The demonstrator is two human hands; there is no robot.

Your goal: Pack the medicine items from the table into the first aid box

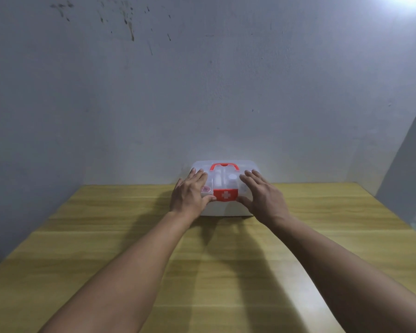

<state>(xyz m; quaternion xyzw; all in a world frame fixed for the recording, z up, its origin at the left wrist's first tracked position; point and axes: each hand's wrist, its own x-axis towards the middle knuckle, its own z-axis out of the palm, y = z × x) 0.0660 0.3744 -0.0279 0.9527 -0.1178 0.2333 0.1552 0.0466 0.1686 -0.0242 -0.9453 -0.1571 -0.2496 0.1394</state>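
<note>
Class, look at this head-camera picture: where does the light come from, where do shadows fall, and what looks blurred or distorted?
Head view: glare burns out the top right corner; the arms cast shadows leftward across the table; items inside the first aid box look hazy through its translucent lid; the left hand and right hand are fairly sharp; wide-angle stretch enlarges the forearms near the bottom edge.

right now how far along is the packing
Nearly finished. Done: no medicine items remain loose on the table, and shapes show through the clear lid of the first aid box. In hand: left hand and right hand lie flat on the lid. Left: perhaps pressing the red latch shut.
</note>
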